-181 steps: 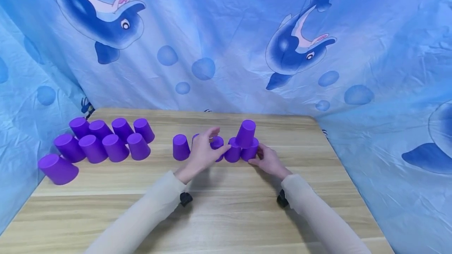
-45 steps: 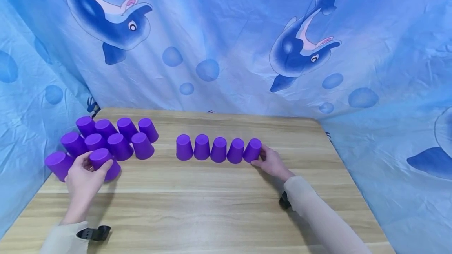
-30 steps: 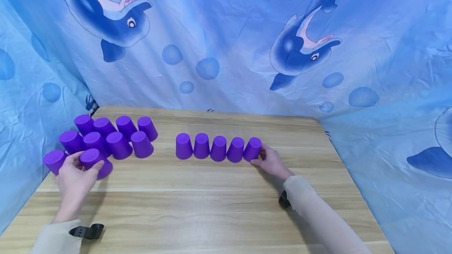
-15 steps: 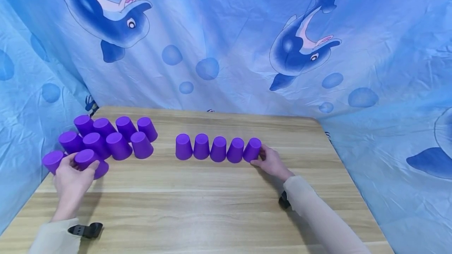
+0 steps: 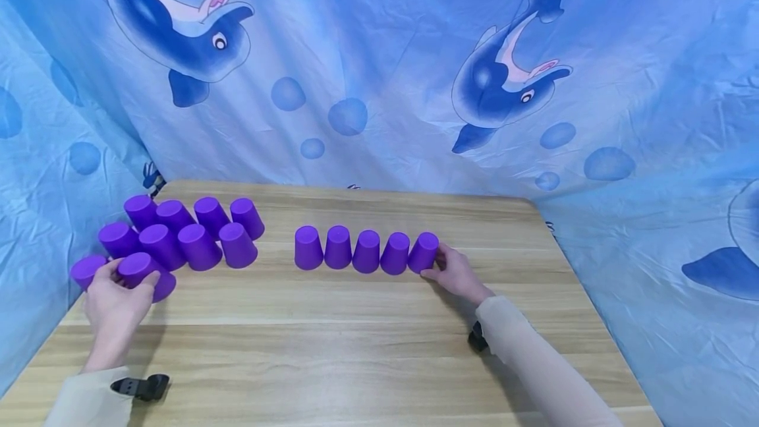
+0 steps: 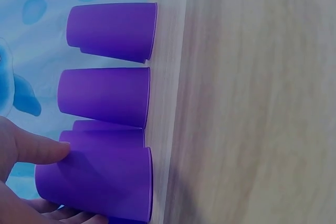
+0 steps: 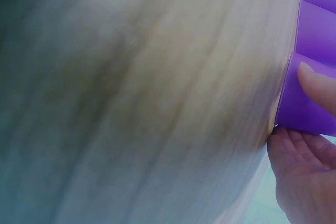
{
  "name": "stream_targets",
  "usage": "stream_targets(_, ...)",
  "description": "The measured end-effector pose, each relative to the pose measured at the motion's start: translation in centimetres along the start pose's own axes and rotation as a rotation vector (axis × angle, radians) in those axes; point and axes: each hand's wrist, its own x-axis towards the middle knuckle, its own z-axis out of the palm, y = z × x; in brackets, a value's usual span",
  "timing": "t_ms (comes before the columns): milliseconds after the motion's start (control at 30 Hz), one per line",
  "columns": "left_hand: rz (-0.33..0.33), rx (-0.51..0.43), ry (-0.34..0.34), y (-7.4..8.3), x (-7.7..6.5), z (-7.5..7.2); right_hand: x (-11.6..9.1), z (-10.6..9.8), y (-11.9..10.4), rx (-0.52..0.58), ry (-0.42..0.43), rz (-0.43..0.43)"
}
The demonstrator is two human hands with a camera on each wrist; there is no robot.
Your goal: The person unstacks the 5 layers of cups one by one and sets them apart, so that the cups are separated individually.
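At the front of the left cluster, my left hand (image 5: 115,305) grips an upside-down purple cup (image 5: 159,282). In the left wrist view the thumb lies on the near side of this cup (image 6: 100,182) and the fingers curl beneath. Another cup (image 5: 85,271) stands just left of it, partly behind the hand. My right hand (image 5: 461,277) holds the rightmost cup (image 5: 423,252) of a row, thumb on one side and fingers on the other, as the right wrist view also shows on that cup (image 7: 304,100).
Several upside-down purple cups, among them a near-row cup (image 5: 199,247), form the left cluster. The middle row, with its leftmost cup (image 5: 308,249), has several cups side by side. Blue dolphin-print cloth (image 5: 379,51) hangs behind the wooden table (image 5: 356,348) and along its sides.
Six seconds ago a cup stood atop the two rightmost row cups; that top spot is now bare. Lately my left hand slid left with its cup, toward the neighbouring cup. My right hand stayed still.
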Motion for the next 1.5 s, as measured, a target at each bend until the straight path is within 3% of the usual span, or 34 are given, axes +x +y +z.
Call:
stream_targets(200, 0.007, -0.013, 0.007, 0.2, 0.0, 0.0, 0.1, 0.0, 0.0, 0.000, 0.004, 0.005)
stream_targets(333, 0.050, -0.026, 0.061, 0.7, -0.2, -0.1, 0.2, -0.1, 0.1, -0.002, 0.000, 0.011)
stream_targets(567, 0.306, -0.061, 0.251, 3.4, -1.7, 0.0, 0.2, -0.1, 0.1, -0.005, 0.004, 0.009)
stream_targets(667, 0.437, -0.105, 0.301, 4.6, -2.3, 0.8, 0.2, -0.1, 0.1, -0.006, 0.007, -0.001)
stream_targets(767, 0.537, -0.129, 0.306, 5.8, -2.8, 2.0, 0.2, 0.0, 0.1, -0.006, 0.008, -0.008)
stream_targets(900, 0.578, -0.137, 0.239, 7.3, -3.4, 3.8, 0.1, 0.1, 0.2, -0.007, 0.005, -0.010)
stream_targets(1100, 0.516, -0.184, 0.070, 8.9, -4.4, 6.6, 0.2, 0.1, 0.4, -0.014, 0.012, -0.015)
stream_targets(1267, 0.479, -0.261, -0.127, 9.5, -4.7, 9.3, 0.4, 0.0, 0.3, -0.020, 0.012, -0.019)
stream_targets(1500, 0.464, -0.223, -0.296, 10.6, -4.9, 12.5, 0.4, -0.1, 0.3, -0.024, 0.009, -0.025)
